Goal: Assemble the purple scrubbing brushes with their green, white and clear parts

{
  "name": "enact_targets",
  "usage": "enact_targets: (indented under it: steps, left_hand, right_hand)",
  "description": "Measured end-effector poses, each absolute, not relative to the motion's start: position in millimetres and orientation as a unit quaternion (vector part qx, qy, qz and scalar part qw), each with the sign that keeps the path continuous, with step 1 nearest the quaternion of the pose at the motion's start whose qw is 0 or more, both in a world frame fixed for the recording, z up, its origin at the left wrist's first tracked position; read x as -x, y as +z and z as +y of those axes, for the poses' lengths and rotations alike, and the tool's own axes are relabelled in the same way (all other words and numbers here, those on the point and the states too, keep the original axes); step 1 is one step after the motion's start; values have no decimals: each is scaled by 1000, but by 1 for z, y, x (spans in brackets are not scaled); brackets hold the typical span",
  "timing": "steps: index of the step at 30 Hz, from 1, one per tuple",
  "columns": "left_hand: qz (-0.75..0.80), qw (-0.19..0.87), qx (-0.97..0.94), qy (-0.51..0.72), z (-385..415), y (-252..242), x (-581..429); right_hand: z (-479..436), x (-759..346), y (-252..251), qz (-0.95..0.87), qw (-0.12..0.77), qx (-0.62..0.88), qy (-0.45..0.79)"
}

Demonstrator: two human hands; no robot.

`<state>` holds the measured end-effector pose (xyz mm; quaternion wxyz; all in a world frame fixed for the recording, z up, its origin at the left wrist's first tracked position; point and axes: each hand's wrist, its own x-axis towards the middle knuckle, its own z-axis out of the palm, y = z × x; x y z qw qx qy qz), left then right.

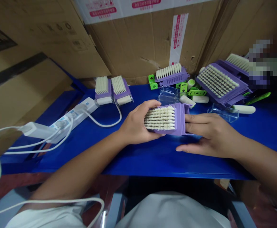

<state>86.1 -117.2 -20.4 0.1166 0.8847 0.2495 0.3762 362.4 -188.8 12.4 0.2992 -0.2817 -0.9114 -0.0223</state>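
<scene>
A purple brush (178, 120) with rows of cream bristles is held above the blue table, bristles facing up towards me. My left hand (138, 122) wraps around its left end, thumb along the far edge and fingers below. At the brush's right end, a raised purple frame stands out. My right hand (208, 134) has two outstretched fingers touching or reaching into that frame; their tips are hidden. The right thumb points left, apart from the brush. Just behind the brush lie clear plastic pieces (168, 95) and a white roller (187, 101).
Two brushes with rollers (122, 90) sit at the back left, near a white power strip (75, 117) with cables. More purple brushes (220, 80) and green parts (196, 92) lie at the back right. Cardboard boxes (138, 47) wall the rear. A person shows, pixelated, at far right.
</scene>
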Motion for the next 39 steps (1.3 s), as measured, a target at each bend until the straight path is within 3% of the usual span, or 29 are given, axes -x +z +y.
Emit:
enact_targets:
  steps: [9,16,31,39]
  left_hand:
    - [204,74,-903,371,-117,-20,-87]
    - [197,64,-910,360,-116,-19,-88]
    - [214,77,-900,372,-117,-18,-86]
    - [243,82,-895,365,-115,-18,-85]
  right_hand:
    - [-188,-365,13,-948,149,275,-58]
    - [-189,-368,15,-953,99,275,-74]
    - [-186,-384,21,-915,324,230,-66]
    - [-185,-386,26,-858,404,315,-15]
